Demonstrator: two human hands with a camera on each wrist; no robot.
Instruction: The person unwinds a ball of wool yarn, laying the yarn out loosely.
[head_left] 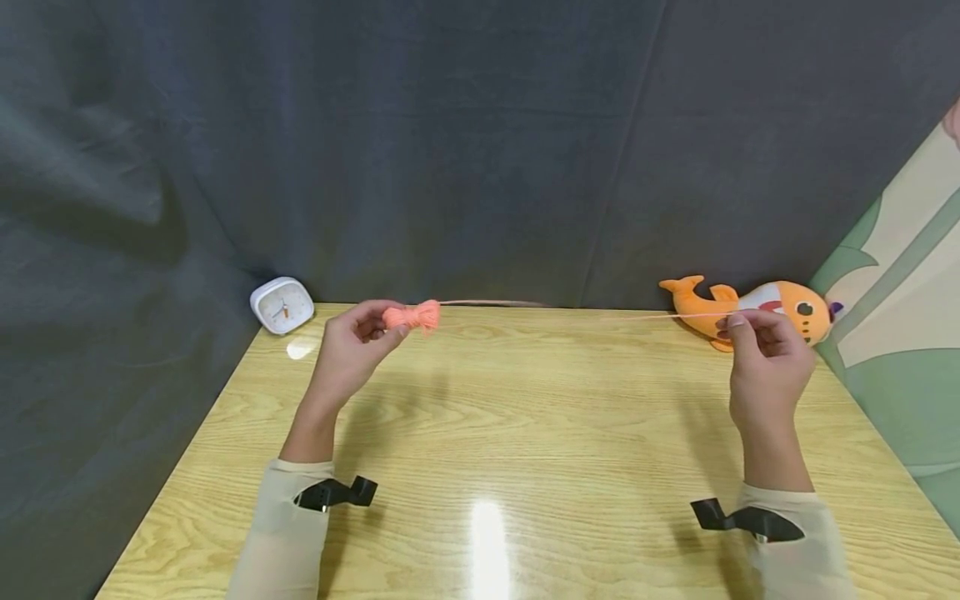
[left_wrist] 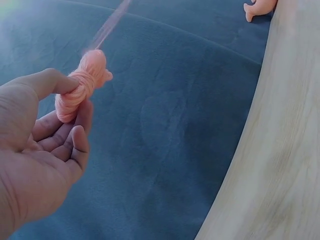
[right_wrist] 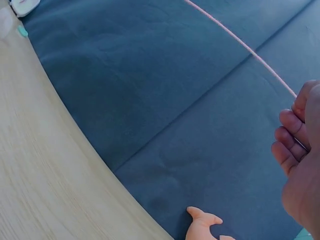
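Between thumb and fingers, my left hand pinches a small coral-pink bundle of yarn, wound tight round its middle. In the left wrist view the wraps of the yarn bundle show clearly above the curled fingers. A single yarn strand runs from the bundle toward the right, blurred along its middle. Its far end is pinched by the thumb and fingertips of my right hand. The right wrist view shows the strand stretched in a slight curve. Both hands are raised over the far part of the table.
The wooden table ends at a dark cloth backdrop. A white alarm clock stands at the back left corner. Behind my right hand lies an orange plush whale. A green and cream patterned surface borders the right side.
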